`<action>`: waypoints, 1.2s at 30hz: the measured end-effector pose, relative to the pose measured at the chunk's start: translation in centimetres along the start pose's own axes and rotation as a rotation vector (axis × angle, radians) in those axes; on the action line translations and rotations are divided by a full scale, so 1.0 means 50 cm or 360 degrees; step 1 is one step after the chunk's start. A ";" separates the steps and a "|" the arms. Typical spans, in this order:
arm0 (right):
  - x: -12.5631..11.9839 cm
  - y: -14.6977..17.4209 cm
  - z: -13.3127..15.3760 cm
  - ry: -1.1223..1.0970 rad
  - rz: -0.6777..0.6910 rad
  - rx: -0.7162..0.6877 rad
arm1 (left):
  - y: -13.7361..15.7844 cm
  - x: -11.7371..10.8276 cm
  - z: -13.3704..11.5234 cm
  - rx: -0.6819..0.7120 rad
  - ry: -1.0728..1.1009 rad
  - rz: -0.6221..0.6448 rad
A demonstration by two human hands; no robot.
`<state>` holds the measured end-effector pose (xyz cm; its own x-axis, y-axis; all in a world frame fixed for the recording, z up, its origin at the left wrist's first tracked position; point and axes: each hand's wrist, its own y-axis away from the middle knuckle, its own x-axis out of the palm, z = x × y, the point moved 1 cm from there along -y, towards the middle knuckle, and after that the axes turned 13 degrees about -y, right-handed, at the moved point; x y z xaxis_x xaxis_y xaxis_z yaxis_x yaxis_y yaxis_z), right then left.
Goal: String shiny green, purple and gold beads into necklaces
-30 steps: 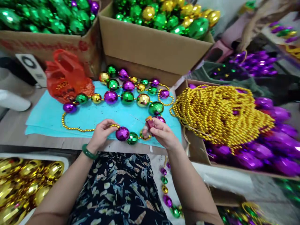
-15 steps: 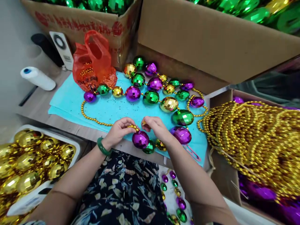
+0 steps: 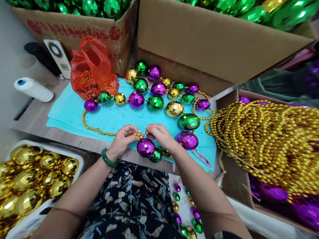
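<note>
My left hand [image 3: 124,137], with a green bangle [image 3: 107,158] at the wrist, pinches the end of a gold bead chain [image 3: 98,131]. Just below its fingertips hangs a faceted purple bead [image 3: 146,147], with a green bead [image 3: 156,155] beside it. A short gap to the right, my right hand [image 3: 159,135] is closed, thumb against the fingers. Something small may be in that pinch, but I cannot make it out. The large bead necklace, including a purple bead [image 3: 188,140] and a green bead [image 3: 188,121], curves over the turquoise cloth [image 3: 109,118].
A red plastic bag [image 3: 94,76] and a white thread spool [image 3: 33,89] stand at the left. Cardboard boxes [image 3: 199,43] line the back. Gold bead chains [image 3: 269,149] heap over a box at right. A white bin [image 3: 81,159] holds gold beads. Pink snips [image 3: 201,157] lie on the cloth.
The camera view has turned slightly, so most things sit a little farther left in the picture. Both hands keep nearly the same pose, close together above the purple bead.
</note>
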<state>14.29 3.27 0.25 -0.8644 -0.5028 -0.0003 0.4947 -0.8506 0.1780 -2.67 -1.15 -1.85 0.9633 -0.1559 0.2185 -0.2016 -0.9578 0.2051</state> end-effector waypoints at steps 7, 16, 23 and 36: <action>0.003 0.003 -0.004 0.0145 0.0056 -0.0085 | -0.003 0.002 0.003 0.0120 -0.0001 -0.0025; 0.005 0.004 -0.001 0.0201 0.0058 -0.0110 | 0.000 0.003 0.004 0.0109 -0.0007 -0.0027; -0.012 0.010 0.013 0.0165 -0.0038 -0.0180 | 0.001 0.005 -0.003 0.0083 -0.0115 -0.0042; -0.158 0.276 -0.072 0.1260 -0.1836 0.0524 | 0.005 -0.039 -0.058 0.0300 -0.1302 -0.0123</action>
<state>28.24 -5.06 -0.84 -0.4304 0.3855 -0.8162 -0.5721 -0.8159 -0.0836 -5.13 -0.40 0.52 0.8127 -0.1446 -0.5645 -0.1668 -0.9859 0.0124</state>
